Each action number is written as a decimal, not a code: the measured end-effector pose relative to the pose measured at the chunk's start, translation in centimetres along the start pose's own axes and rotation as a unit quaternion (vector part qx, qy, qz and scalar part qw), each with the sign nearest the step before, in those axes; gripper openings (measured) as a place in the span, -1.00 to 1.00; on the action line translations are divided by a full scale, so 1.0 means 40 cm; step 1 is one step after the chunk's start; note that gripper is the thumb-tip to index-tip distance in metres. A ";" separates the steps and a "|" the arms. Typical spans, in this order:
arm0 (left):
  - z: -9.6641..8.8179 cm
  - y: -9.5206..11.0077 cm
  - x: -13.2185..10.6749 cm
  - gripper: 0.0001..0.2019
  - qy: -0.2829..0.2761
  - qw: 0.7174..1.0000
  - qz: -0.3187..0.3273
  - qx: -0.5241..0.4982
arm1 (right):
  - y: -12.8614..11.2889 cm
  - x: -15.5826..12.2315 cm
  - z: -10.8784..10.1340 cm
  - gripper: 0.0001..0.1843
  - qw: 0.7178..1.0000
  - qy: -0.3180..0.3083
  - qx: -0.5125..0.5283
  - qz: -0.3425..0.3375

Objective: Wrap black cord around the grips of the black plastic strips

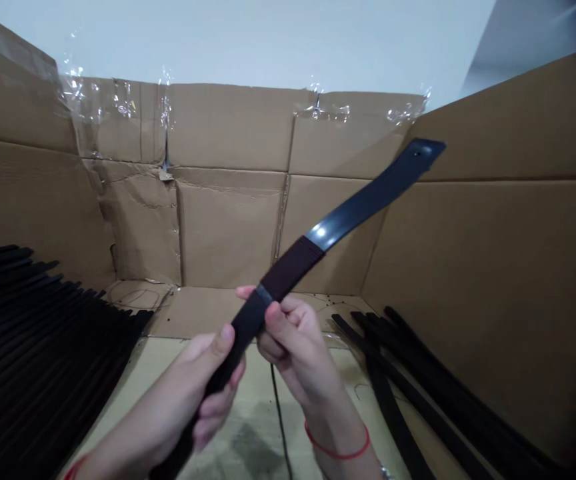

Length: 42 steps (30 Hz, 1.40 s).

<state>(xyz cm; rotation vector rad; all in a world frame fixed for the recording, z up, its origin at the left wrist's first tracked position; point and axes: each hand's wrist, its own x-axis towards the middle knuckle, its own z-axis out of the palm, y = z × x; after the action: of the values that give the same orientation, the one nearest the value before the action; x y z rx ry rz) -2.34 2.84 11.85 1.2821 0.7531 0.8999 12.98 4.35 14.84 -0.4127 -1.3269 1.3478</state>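
Note:
A long, dark, slightly curved strip (pixel 368 203) runs slantwise from the bottom of the view to the upper right. Its upper end is glossy and has a small hole; a dark brown wrapped band (pixel 293 268) lies below that, then a matt black length. My left hand (pixel 203 377) is closed around the black part. Higher up, near the lower edge of the wrapping, my right hand (pixel 295 350) pinches the strip or cord at its side with bent fingers. A thin black cord (pixel 278 407) hangs below my right hand.
Taped cardboard walls (pixel 233 230) enclose the work surface (pixel 248 433). Many similar black strips (pixel 43 347) lie side by side at the left. Several more black strips (pixel 433 400) lie at the right, against the right cardboard wall (pixel 498 267).

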 end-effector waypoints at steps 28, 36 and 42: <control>0.002 -0.006 -0.008 -0.34 -0.043 0.993 0.052 0.093 | 0.010 0.002 0.008 -0.69 1.000 0.002 -0.018 -0.022; 0.011 0.004 -0.008 -0.32 0.009 0.998 0.006 0.064 | 0.003 -0.012 0.016 -0.58 0.998 -0.008 -0.040 -0.041; 0.014 -0.013 0.002 -0.50 0.197 0.937 0.156 0.243 | 0.009 -0.004 0.007 -0.59 0.996 0.044 -0.061 -0.051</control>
<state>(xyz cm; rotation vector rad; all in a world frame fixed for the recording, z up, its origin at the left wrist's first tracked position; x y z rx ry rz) -1.74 2.60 11.41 1.7135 1.1586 1.3056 12.62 4.18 14.55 -0.4750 -1.3434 1.1553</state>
